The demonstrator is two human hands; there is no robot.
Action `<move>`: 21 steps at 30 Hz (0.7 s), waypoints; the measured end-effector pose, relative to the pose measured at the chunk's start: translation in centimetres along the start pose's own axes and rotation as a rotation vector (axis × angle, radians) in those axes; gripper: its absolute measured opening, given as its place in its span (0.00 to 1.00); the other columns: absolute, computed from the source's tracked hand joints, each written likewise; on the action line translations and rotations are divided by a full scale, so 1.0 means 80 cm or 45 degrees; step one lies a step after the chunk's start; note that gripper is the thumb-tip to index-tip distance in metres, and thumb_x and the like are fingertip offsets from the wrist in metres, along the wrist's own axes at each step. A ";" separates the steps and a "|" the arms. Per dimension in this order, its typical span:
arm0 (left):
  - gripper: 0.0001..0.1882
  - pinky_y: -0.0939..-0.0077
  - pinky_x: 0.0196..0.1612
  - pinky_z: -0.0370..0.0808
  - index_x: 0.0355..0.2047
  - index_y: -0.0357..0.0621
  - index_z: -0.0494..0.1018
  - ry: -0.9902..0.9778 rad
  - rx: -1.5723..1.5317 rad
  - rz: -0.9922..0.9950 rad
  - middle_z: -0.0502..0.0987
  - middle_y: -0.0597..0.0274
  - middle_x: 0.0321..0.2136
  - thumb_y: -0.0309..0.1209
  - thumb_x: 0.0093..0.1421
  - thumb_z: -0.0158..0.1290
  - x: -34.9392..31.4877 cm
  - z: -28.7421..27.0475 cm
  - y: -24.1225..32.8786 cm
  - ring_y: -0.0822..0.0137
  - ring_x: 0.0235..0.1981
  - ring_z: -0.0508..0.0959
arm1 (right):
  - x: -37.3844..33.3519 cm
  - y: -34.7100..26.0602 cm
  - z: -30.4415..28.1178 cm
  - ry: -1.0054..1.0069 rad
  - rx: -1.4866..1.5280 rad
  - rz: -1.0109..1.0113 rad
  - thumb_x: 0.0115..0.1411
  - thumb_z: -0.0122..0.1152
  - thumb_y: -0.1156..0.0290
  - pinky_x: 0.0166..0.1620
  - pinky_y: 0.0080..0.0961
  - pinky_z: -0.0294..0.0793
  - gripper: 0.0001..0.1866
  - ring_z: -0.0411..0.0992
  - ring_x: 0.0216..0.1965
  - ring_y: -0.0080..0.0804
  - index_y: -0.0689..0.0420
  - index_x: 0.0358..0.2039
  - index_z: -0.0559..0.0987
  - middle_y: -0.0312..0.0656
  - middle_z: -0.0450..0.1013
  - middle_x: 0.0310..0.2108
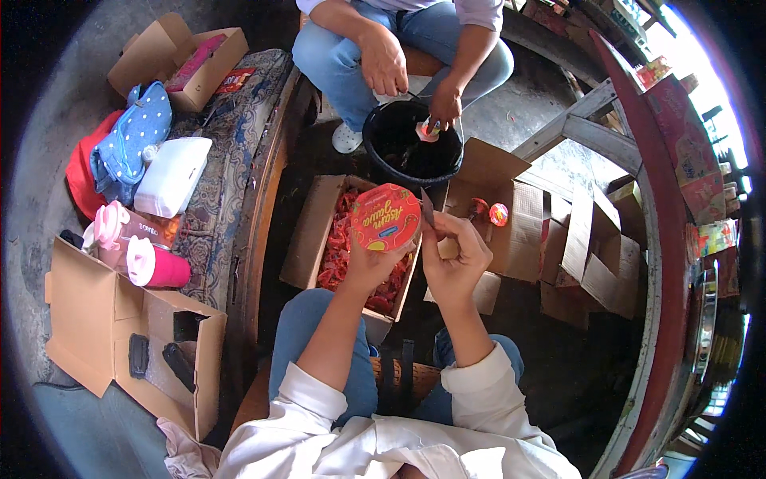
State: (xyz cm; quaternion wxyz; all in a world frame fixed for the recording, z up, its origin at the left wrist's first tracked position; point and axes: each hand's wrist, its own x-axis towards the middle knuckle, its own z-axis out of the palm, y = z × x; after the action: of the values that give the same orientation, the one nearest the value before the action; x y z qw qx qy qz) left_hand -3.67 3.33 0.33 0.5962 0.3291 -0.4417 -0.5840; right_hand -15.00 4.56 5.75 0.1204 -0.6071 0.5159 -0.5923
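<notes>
Gripping a round red cup (387, 217) by its lower edge, the left hand (369, 266) is partly curled, its fingers mostly hidden by the cup, whose printed top faces up. Seen from above, the cup overlaps the carton (305, 243) of red wrappers (337, 254). Just to the right of the cup, the right hand (459, 259) is half closed, thumb and forefinger pinching a small dark flat piece (428, 211) at the cup's edge; whether it is metal or card is hard to tell, and so is whether it touches the cup.

Beyond the carton stands a black bucket (415, 174), where another person's hand (445, 108) holds a small cup (428, 132) over the opening; that person's other hand (384, 65) hangs by the bucket's handle, and I cannot tell if it grips it. The person's head is cut off by the upper edge. The bucket's dark inside is hard to make out. To the right of the carton, an open brown box (523, 227) holds a round red item (499, 214). The cup and hands hide part of the carton's wrappers.
</notes>
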 end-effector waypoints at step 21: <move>0.36 0.72 0.51 0.69 0.54 0.41 0.57 -0.243 -0.159 0.006 0.68 0.58 0.49 0.22 0.46 0.61 -0.002 -0.006 -0.006 0.68 0.49 0.70 | 0.008 -0.001 -0.008 -0.038 -0.036 -0.051 0.41 0.59 0.87 0.31 0.20 0.71 0.14 0.74 0.26 0.32 0.62 0.32 0.78 0.44 0.74 0.25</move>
State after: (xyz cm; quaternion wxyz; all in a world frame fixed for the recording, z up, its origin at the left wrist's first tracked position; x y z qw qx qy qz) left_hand -3.40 3.37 -0.32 0.5722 0.2333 -0.4600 -0.6377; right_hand -15.68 4.43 6.37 0.1075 -0.6277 0.5100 -0.5782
